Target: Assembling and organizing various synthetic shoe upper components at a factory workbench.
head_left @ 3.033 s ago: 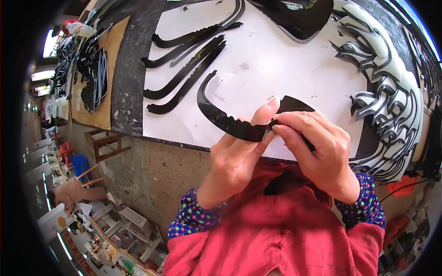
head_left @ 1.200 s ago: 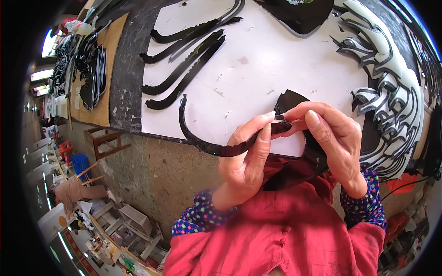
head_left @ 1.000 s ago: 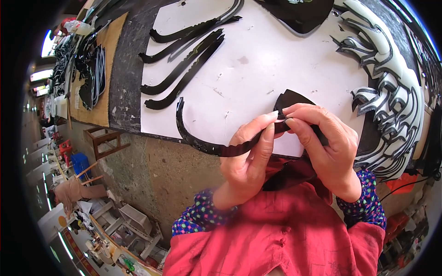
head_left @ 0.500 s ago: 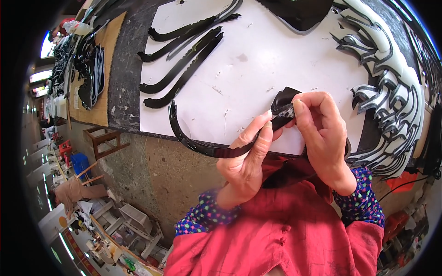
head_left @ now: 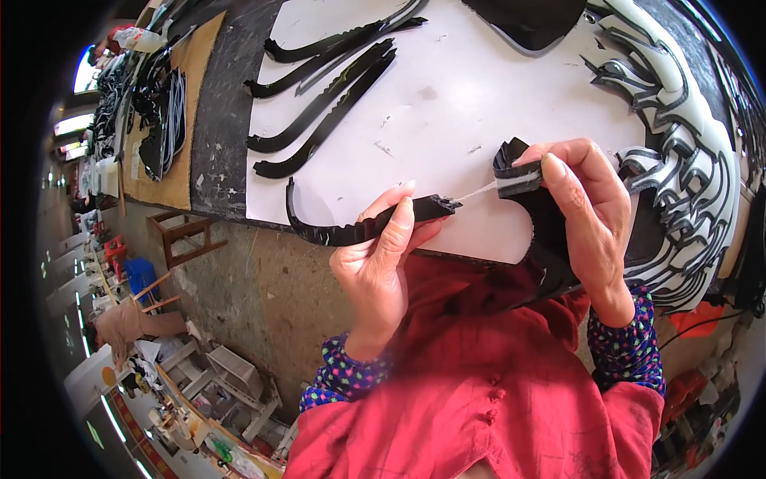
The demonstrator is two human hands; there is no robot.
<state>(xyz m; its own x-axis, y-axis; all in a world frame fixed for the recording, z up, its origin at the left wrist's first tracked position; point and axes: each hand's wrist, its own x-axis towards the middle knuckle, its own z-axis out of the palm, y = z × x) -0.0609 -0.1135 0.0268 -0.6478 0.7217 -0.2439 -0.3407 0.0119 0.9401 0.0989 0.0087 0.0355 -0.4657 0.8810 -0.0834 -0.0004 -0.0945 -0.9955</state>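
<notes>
My left hand (head_left: 379, 255) is closed on a curved glossy black strip (head_left: 319, 234), pinching it near its ragged right end. In my right hand (head_left: 590, 215) a short, curled black strip (head_left: 517, 180) with a pale underside is gripped between thumb and fingers. Thin whitish strands (head_left: 477, 192) stretch across the gap between the two pieces; whether they are glue or fibre I cannot tell. Both hands are just above the near edge of a white board (head_left: 447, 104). Beside my right wrist a larger black sheet (head_left: 550, 231) hangs over that edge, partly hidden.
Several black strips (head_left: 327, 132) lie on the board's left side. A dark panel (head_left: 531, 20) is at the far edge. White, black-edged shaped pieces (head_left: 678, 160) overlap along the right. Cardboard (head_left: 209, 72) bears more strips. A wooden stool (head_left: 183, 239) and another person (head_left: 128, 319) are at left.
My hands have moved apart, the left one leftward and the right one rightward. The black pieces, together before, now have a gap between them, bridged by strands.
</notes>
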